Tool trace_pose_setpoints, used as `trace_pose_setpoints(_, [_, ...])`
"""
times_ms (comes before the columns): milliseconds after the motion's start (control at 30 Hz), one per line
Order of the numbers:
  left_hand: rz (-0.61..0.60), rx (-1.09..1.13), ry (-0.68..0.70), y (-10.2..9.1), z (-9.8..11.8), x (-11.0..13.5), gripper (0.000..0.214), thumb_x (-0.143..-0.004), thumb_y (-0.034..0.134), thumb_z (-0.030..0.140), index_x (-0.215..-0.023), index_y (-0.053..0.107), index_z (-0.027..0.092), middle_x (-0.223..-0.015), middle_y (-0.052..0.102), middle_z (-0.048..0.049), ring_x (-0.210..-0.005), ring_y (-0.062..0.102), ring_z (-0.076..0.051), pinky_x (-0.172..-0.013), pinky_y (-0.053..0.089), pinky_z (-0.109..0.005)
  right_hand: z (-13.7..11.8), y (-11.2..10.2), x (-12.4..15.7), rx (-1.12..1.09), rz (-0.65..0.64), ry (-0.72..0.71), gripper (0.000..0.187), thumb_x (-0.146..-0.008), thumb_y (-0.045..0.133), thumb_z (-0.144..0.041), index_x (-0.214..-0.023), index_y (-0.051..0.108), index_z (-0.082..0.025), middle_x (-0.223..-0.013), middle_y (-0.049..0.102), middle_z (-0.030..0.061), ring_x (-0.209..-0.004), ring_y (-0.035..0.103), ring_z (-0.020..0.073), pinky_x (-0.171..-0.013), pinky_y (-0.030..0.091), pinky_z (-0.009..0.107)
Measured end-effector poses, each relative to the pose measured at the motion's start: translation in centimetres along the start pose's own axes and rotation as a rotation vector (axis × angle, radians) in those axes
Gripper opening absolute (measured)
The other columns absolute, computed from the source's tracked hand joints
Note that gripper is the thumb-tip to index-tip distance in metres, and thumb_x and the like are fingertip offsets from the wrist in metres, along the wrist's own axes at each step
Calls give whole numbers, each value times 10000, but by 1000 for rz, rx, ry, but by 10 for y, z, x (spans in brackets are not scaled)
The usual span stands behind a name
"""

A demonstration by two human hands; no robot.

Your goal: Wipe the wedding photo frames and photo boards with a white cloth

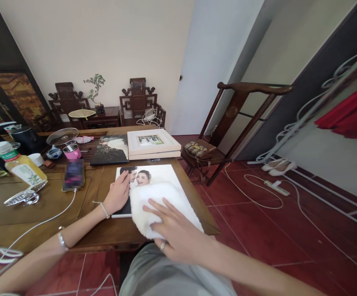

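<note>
A large photo album (pixel 163 174) with a wedding picture on its cover lies at the near right corner of the wooden table (pixel 52 205). My left hand (pixel 117 197) rests flat on the album's left edge, fingers stretched out. A white fluffy cloth (pixel 154 201) covers the lower part of the cover. My right hand (pixel 172 232) presses on the cloth with fingers spread; a ring shows on one finger.
Behind the album lie a dark album (pixel 110 149) and a white framed box (pixel 152 143). A phone (pixel 73 174) on a white cable, a bottle (pixel 22 166), a pink cup (pixel 72 151) and a small fan (pixel 61 135) stand to the left. A wooden rack (pixel 243 119) stands right of the table.
</note>
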State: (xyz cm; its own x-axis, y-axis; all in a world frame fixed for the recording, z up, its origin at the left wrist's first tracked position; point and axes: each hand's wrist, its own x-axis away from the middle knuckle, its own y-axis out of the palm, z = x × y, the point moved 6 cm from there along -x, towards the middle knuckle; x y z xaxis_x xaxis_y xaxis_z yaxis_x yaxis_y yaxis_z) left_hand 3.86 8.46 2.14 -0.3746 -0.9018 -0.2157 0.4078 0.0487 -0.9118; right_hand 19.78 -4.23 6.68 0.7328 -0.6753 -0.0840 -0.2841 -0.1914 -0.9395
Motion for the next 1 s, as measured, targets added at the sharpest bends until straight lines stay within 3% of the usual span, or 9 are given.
trace_pose_setpoints(267, [-15, 16, -2, -2, 0, 0, 458, -951, 273, 213, -1392, 384, 157, -1494, 335, -142, -1389, 298, -264, -1047, 377, -479, 66, -16, -91, 84, 132, 104, 314, -832, 485, -163, -1114, 622, -144, -1510, 314, 115, -1394, 218, 348, -1053, 217, 651])
trace_pose_setpoints(433, [22, 75, 59, -6, 1, 0, 446, -948, 270, 194, -1366, 426, 182, -1479, 362, -119, -1370, 333, -245, -1069, 363, -461, 78, -22, -122, 89, 157, 37, 304, -823, 472, -121, -1082, 628, -152, -1459, 402, 127, -1377, 261, 331, -1034, 227, 658])
trace_pose_setpoints(567, [39, 87, 57, -3, -2, 0, 464, -945, 275, 170, -1387, 412, 198, -1481, 362, -117, -1384, 310, -240, -1076, 352, -466, 63, -16, -99, 80, 130, 39, 293, -807, 482, -124, -1046, 651, -146, -1440, 429, 136, -1382, 256, 331, -1054, 199, 652])
trace_pose_setpoints(833, [9, 37, -6, 1, -3, 1, 465, -944, 267, 179, -1387, 409, 160, -1494, 339, -149, -1382, 316, -265, -1031, 393, -487, -7, -4, 5, -60, -36, -21, 258, -722, 483, -89, -862, 676, -188, -1495, 353, 29, -1419, 180, 288, -1139, 124, 575])
trace_pose_setpoints(900, [8, 27, -6, 0, -2, 2, 465, -945, 260, 180, -1384, 411, 150, -1493, 339, -154, -1379, 321, -267, -1024, 400, -485, -2, -6, 13, -73, -28, 2, 238, -725, 480, -87, -841, 663, -185, -1480, 381, 37, -1415, 204, 268, -1149, 130, 549])
trace_pose_setpoints(1000, [28, 37, 10, 1, -3, 3, 464, -943, 270, 182, -1382, 420, 153, -1487, 351, -153, -1376, 329, -261, -1040, 388, -469, 30, -14, 3, -34, 57, 110, 223, -759, 460, -86, -853, 647, -164, -1443, 429, 107, -1398, 256, 266, -1132, 167, 552])
